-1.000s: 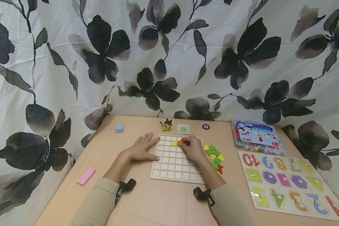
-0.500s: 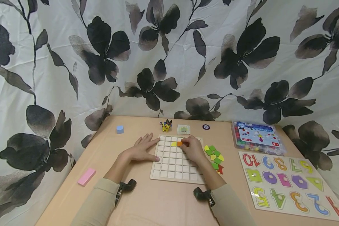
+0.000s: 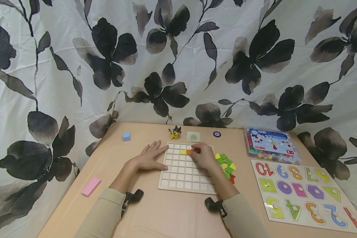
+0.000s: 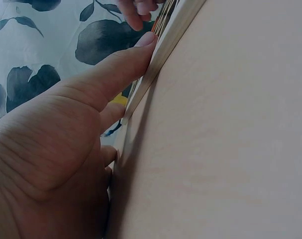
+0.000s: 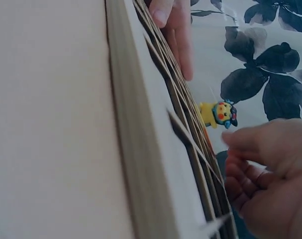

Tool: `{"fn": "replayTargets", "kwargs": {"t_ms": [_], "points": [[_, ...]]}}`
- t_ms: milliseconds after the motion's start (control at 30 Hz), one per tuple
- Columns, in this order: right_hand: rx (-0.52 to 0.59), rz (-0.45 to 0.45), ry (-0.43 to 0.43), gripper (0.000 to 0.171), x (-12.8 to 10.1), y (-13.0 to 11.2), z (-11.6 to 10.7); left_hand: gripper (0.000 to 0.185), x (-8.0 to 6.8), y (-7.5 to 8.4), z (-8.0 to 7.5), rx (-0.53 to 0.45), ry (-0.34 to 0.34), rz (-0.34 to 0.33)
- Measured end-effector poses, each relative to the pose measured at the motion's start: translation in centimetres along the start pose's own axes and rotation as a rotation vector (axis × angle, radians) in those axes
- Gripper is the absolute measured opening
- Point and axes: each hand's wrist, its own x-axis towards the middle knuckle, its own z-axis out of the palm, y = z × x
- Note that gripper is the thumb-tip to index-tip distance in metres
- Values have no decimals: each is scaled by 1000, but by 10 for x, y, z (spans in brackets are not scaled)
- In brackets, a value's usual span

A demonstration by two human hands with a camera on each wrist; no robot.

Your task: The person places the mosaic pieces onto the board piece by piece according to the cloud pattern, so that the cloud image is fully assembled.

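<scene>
Pink block (image 3: 90,185) lies near-left on our surface (image 3: 166,215). Our left hand (image 3: 148,157) lies flat, fingers straight and spread, against the wooden grid board (image 3: 181,173). In its far row sits a yellow piece (image 3: 182,151); beside it our right hand (image 3: 203,156) pinches an orange piece (image 3: 189,152). Loose pieces (image 3: 226,163) lie right; farther right, a clear box of beads (image 3: 269,144).

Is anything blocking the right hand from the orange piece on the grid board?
No. The right hand already has its fingertips on the orange piece, which lies in a grid board cell beside the yellow piece.
</scene>
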Motion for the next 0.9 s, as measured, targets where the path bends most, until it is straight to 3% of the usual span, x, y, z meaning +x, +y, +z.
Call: {"fn": "replayTargets", "kwargs": {"t_ms": [467, 700, 900], "points": [[3, -85, 6, 31, -6, -22, -51, 104, 0, -1, 0, 1, 2, 4], [-41, -127, 12, 33, -9, -18, -76, 103, 0, 0, -2, 3, 11, 11], [-49, -103, 6, 33, -11, -6, -90, 103, 0, 0, -1, 8, 11, 14]]}}
